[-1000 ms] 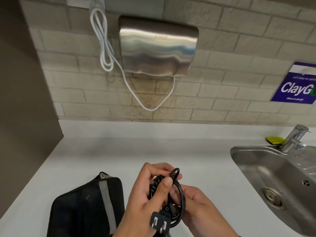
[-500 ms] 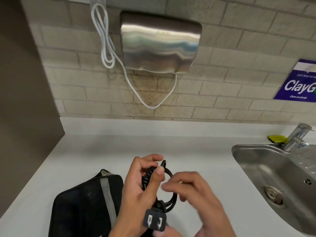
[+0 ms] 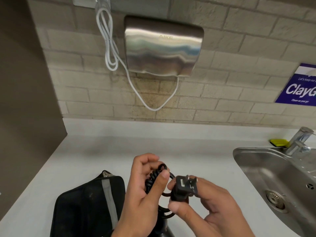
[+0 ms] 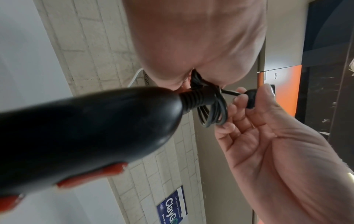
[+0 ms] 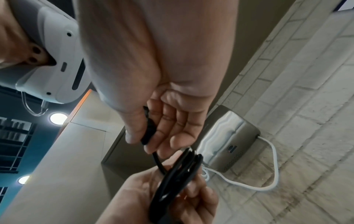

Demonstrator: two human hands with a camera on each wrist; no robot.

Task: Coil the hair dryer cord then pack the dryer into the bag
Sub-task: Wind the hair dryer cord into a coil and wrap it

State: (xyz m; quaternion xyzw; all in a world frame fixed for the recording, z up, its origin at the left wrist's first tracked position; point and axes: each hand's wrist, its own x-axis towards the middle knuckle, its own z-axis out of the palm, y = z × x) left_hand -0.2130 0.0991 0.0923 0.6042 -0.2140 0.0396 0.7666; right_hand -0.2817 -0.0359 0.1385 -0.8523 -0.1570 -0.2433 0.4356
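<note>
My left hand [image 3: 154, 176] grips the coiled black cord [image 3: 156, 175] above the white counter, thumb pressed on the loops. To its right, my right hand [image 3: 177, 195] pinches the black plug [image 3: 182, 187], prongs pointing up. In the left wrist view the black hair dryer [image 4: 86, 136] with orange-red buttons hangs below the cord loops [image 4: 212, 113], its strain relief at the coil. The right wrist view shows the loops [image 5: 178, 180] in my left hand and the plug end [image 5: 148, 133] in my right. The black bag [image 3: 89, 207] with a grey stripe lies on the counter left of my hands.
A steel sink [image 3: 273, 177] with a tap [image 3: 298, 141] is set into the counter on the right, a yellow sponge [image 3: 278, 142] behind it. A steel hand dryer [image 3: 162, 47] with a white cable [image 3: 109, 40] hangs on the tiled wall. A brown wall closes the left side.
The plug hung below my left hand before. My right hand has come round, taken hold of it and lifted it to the right of the coil.
</note>
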